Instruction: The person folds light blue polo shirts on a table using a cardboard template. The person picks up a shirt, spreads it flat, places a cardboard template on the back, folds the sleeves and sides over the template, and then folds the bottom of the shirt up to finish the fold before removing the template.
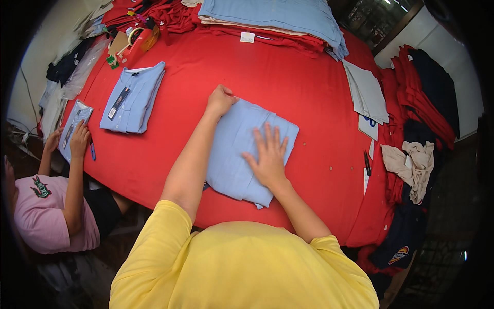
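A light blue garment (231,154), folded into a rough rectangle, lies on the red-covered table (190,77) in front of me. At its far left corner my left hand (221,101) is closed, its fingers pinching the edge of the cloth. My right hand (267,157) rests flat on the right half of the garment, fingers spread and slightly blurred. Farther left is a folded light blue shirt (141,98) with a dark hang tag (119,103) on its front.
At the left edge a person in a pink shirt (46,213) handles a bagged blue garment (72,131). A red tape dispenser (139,45) stands far left. Stacked blue clothes (272,18) lie at the back. Grey sheets (365,92), a pen (367,164) and garment piles (432,87) line the right.
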Available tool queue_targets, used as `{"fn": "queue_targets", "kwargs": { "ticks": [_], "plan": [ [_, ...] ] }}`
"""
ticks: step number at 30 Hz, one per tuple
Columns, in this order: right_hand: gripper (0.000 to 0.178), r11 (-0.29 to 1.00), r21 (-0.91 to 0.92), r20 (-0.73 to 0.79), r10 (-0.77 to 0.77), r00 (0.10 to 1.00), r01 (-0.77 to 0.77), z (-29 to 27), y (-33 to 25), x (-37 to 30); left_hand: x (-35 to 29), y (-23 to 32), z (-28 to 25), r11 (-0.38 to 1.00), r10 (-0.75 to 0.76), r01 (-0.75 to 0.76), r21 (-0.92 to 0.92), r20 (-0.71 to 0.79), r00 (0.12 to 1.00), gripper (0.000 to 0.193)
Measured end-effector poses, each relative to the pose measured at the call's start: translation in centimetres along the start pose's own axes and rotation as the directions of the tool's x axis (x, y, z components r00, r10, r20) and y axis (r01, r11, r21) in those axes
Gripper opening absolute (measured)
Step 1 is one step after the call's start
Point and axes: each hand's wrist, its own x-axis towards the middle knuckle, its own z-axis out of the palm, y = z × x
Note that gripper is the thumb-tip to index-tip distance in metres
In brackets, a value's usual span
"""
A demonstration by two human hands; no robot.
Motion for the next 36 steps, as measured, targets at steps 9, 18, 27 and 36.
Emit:
{"fn": "queue_targets", "kwargs": {
  "ticks": [9,18,27,36],
  "plan": [
    [0.078,0.975,0.156,0.066,0.149,0.987,-0.158,-0.7,-0.9,-4.2,-12.5,0.7,-10.0,0.843,-0.084,-0.119,0.524,0.346,0.935,0.037],
    [0.071,0.981,0.077,-0.043,-0.177,0.983,0.18,2.7,2.0,7.0,-13.9,-3.3,-11.5,0.941,0.029,-0.042,0.336,0.043,0.999,0.027],
    [0.032,0.842,0.33,0.306,0.332,0.892,-0.426,-4.2,4.3,3.1,-15.0,-5.3,-11.4,0.993,-0.065,0.052,0.106,0.126,0.99,0.023],
    [0.021,0.377,0.564,0.722,0.205,0.66,-0.734,-4.7,3.3,1.0,-16.2,-3.0,-12.4,0.936,-0.246,0.327,-0.132,0.42,0.874,0.027]
  ]
}}
